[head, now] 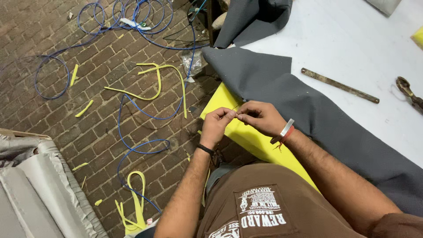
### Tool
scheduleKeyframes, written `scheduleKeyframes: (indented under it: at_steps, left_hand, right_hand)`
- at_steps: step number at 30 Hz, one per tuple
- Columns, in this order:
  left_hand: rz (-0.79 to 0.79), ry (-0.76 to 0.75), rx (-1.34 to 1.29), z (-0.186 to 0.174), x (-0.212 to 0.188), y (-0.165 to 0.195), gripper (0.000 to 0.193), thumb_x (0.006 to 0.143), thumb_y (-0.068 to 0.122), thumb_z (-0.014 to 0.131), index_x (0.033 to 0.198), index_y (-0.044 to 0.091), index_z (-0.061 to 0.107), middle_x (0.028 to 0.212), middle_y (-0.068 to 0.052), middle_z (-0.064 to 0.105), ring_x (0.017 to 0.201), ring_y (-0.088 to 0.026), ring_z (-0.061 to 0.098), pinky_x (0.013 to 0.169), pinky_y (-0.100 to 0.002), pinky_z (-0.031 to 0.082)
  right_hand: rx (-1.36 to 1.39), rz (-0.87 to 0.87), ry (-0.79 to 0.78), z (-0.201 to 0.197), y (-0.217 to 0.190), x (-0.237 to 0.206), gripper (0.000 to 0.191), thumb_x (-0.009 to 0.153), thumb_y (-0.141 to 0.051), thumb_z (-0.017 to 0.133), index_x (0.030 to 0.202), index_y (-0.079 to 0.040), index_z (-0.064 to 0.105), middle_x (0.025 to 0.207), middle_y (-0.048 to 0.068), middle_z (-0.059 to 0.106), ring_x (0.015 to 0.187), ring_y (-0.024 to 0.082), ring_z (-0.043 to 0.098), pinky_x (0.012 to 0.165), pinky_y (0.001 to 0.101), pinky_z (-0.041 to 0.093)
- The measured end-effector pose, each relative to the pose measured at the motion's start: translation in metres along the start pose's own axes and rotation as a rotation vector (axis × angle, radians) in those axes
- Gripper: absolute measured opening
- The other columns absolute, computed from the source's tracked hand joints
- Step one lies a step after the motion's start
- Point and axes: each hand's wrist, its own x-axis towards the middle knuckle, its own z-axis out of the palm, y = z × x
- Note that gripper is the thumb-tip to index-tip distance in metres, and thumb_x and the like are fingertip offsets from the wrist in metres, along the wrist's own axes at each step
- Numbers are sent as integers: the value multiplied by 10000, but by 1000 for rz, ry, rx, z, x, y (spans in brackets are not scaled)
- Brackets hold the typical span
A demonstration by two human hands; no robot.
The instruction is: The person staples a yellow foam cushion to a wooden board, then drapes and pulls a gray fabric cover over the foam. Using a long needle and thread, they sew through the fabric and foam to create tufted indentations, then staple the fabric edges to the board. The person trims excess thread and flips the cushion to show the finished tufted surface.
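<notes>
My left hand point(217, 124) and my right hand point(261, 117) meet fingertip to fingertip over the corner of a yellow foam slab point(229, 115). Between the pinched fingers runs a thin thread or needle point(236, 107), too fine to tell which. A sheet of dark grey fabric point(282, 86) lies over the foam, just beyond my hands. My left wrist carries a black band, my right wrist a silver bangle and a red thread.
A rusty metal strip point(339, 85) and a pair of old scissors point(407, 90) lie on the white table point(352, 39). Blue cord point(145, 112) and yellow foam strips point(154, 70) litter the brick floor. Grey padded pieces point(35, 185) sit at lower left.
</notes>
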Motion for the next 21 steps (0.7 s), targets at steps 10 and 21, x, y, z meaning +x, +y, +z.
scheduleKeyframes:
  at_steps: [10,21]
  left_hand:
    - [1,41,15,3,-14,12,217,983,172,638,1078,2,732,959,30,744,861,-48,634,808,-214,510]
    - [39,-146,-105,1,-43,50,225,1004,106,508,1079,15,699,721,84,449,651,-26,394,591,-203,318]
  right_hand:
    - [234,-80,-47,-22,21,-10,183,992,-52,599,874,66,674,935,104,630,890,151,602,807,280,508]
    - [-266,0,-48,5,-30,3,351,873,-135,682,1221,-107,725,1104,68,753,878,174,732,775,305,586]
